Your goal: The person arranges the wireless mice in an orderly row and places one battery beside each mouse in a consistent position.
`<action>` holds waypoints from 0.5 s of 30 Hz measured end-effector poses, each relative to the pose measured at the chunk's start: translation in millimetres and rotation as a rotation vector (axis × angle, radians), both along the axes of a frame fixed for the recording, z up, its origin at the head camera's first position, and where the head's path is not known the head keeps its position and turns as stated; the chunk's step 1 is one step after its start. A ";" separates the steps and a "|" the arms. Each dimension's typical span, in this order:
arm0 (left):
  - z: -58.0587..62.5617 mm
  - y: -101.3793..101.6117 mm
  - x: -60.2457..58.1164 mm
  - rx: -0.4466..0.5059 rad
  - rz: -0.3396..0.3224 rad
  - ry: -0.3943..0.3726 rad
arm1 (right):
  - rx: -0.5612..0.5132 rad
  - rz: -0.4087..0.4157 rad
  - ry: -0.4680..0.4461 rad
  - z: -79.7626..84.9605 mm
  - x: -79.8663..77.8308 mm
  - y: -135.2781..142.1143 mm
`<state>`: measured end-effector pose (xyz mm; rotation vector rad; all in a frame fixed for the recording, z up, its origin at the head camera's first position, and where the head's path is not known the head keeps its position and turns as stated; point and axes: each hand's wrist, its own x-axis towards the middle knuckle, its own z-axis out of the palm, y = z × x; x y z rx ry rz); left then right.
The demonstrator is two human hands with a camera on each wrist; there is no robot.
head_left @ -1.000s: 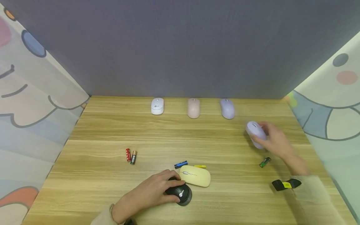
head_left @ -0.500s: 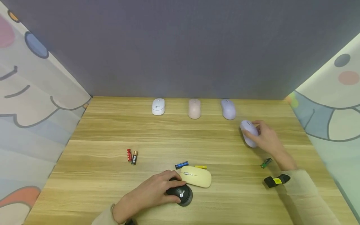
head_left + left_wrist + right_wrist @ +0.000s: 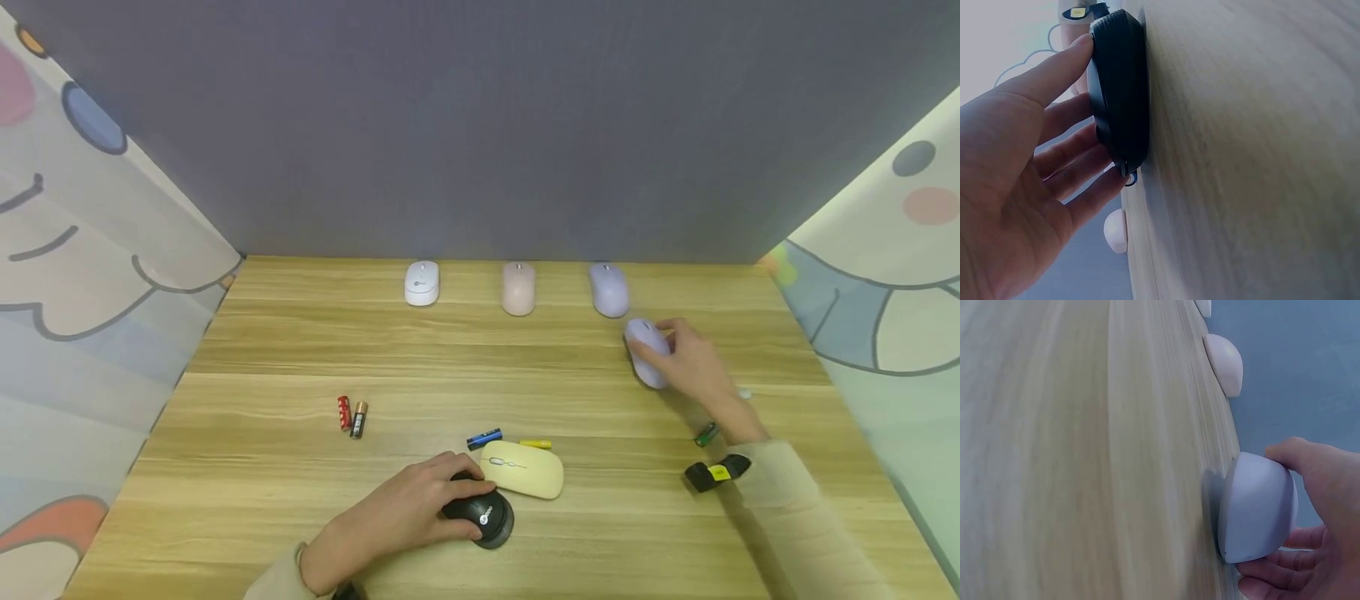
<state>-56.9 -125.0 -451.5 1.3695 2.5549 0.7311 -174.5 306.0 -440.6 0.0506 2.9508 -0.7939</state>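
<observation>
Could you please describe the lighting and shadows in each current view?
Head: fairly even light, soft shadow beside the right sleeve; left wrist: dim, black mouse very dark, top left corner washed out; right wrist: bluish cast, shadow on the table beside the held purple mouse.

The right hand (image 3: 693, 362) now holds the gripped lavender mouse (image 3: 648, 333) farther toward nine o'clock in the head view than a second ago, so this mouse is nearer the rear lavender mouse (image 3: 609, 292), at about five o'clock from it instead of four. The sleeve (image 3: 795, 508) and black wrist strap (image 3: 701, 477) shift between nine and ten o'clock, bringing the strap closer to the green battery (image 3: 705, 435), whose two o'clock end the wrist now hides. Across the wrist, at its two o'clock, a small pale object (image 3: 744, 393), too tiny to identify, comes into view.
</observation>
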 end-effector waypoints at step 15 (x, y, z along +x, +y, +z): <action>2.0 0.1 0.7 0.004 0.003 -0.012 | -0.008 -0.045 0.009 -3.0 -5.2 -20.6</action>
